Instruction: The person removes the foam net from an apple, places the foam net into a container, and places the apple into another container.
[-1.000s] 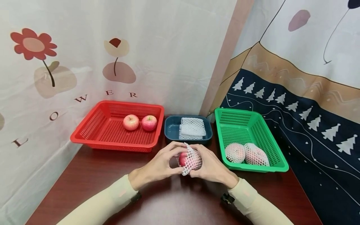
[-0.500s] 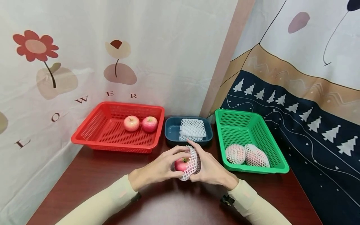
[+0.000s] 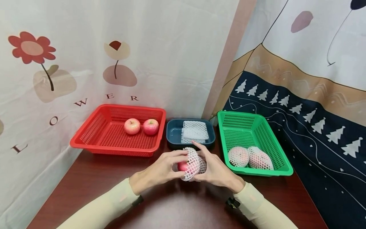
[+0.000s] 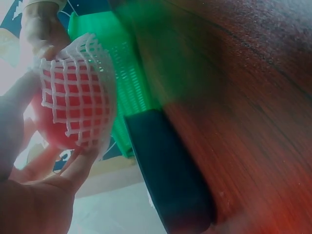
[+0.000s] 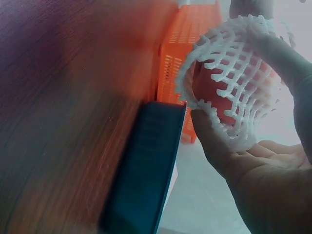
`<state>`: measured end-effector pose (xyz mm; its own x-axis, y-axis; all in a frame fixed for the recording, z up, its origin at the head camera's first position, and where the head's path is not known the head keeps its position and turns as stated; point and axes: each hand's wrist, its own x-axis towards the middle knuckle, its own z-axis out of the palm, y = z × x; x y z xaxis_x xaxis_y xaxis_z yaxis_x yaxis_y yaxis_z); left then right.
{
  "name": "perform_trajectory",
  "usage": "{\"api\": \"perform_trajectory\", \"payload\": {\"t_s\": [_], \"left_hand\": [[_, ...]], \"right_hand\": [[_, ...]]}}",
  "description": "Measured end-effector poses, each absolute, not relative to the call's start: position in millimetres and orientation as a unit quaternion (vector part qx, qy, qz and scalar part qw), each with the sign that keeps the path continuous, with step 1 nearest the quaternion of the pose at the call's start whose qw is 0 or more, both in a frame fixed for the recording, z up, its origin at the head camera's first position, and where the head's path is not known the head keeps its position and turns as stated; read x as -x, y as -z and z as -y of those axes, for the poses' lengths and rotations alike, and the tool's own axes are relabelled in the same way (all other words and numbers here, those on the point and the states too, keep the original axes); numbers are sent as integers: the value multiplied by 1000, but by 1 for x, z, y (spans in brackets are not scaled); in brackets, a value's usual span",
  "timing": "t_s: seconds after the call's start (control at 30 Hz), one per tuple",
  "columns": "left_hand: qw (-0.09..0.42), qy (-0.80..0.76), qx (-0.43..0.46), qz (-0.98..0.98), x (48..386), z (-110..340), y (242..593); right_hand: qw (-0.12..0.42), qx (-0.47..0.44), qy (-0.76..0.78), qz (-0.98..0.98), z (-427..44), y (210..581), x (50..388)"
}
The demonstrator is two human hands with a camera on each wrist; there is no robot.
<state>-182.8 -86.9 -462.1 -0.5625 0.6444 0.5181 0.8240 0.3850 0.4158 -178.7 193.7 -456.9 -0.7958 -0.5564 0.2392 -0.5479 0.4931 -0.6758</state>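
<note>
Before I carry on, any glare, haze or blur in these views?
Head view: mostly sharp, pale glare on the table; left wrist view: hazy, a green tint on the table; right wrist view: washed out to white beside the apple.

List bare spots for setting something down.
Bare: table between the sleeves; red basket, left of its apples; green basket, behind its netted apples. Crowded: between left hand and right hand, a part-netted apple; tray, holding nets.

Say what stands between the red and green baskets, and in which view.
In the head view, the tray with nets stands between the red basket and green basket; a held apple is nearer the person.
</note>
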Motion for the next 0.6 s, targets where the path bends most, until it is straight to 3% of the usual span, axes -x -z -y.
{"api": "perform_trajectory", "payload": {"t_s": [0.6], "left_hand": [[132, 331, 415, 837, 179, 92, 461]], "right_hand": [[-50, 340, 359, -868, -193, 458, 181]]}}
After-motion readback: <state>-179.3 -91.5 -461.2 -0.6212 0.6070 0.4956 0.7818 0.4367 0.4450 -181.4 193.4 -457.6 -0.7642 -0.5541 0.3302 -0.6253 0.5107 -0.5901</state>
